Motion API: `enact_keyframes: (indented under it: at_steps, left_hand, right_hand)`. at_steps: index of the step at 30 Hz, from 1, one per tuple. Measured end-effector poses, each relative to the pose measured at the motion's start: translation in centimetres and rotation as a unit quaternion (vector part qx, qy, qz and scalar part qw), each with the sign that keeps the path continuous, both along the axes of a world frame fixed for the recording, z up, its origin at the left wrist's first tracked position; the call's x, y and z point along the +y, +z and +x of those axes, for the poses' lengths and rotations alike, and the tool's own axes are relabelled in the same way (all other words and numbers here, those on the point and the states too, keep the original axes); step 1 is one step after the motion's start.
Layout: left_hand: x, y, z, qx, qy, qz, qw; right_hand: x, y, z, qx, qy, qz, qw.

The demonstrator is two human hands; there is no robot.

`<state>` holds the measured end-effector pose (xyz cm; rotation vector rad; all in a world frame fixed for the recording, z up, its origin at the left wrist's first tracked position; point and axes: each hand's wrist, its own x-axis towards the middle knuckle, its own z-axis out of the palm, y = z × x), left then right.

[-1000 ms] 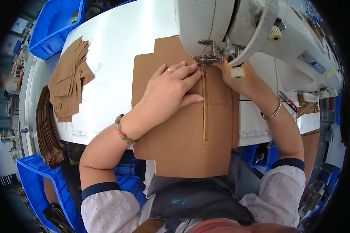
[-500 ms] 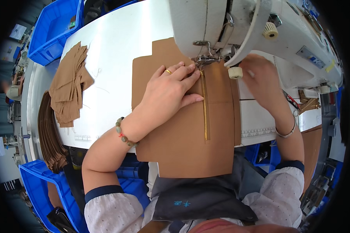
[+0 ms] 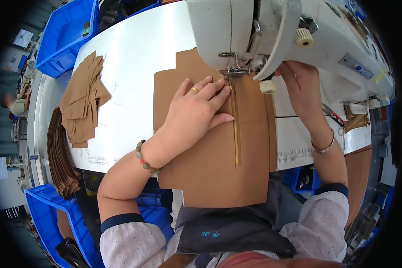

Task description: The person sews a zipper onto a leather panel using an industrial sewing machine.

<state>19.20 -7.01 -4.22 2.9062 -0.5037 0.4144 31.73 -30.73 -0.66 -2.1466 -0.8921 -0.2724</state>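
Observation:
A brown fabric panel (image 3: 210, 178) lies under the sewing machine's presser foot (image 3: 235, 72), its near edge hanging over my lap. A gold-toothed zipper (image 3: 236, 138) runs lengthwise in a narrow slot of the panel. My left hand (image 3: 194, 109) rests on the panel left of the zipper, fingers stretched toward the presser foot, thumb tip beside the zipper. My right hand (image 3: 303, 89) is raised at the right of the sewing machine head (image 3: 225, 31), its fingers bent inward. Their tips are partly hidden behind the machine's white curved part, and what they grip cannot be made out.
A pile of brown fabric pieces (image 3: 82, 100) lies on the white table (image 3: 125, 58) at the left. Beside it, a stack of brown panels (image 3: 60, 154) hangs over the edge. Blue bins (image 3: 64, 38) stand around. Red-handled scissors (image 3: 334, 115) lie at the right.
My right hand has come up toward the machine head and its fingers have bent inward; it was blurred by motion before. My left hand stays on the panel.

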Motion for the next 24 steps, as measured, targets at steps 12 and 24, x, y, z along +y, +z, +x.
enact_keyframes:
  at_steps: [12,24]
  left_hand:
    - [-1.0,0.5,-0.9,-0.008,-0.040,0.003,0.999]
    - [-0.7,0.2,-0.9,-0.016,-0.041,-0.046,0.998]
  right_hand:
    - [1.5,-5.4,0.1,-0.069,0.145,-0.071,0.984]
    - [1.6,-4.6,-2.2,-0.206,0.164,-0.152,0.953]
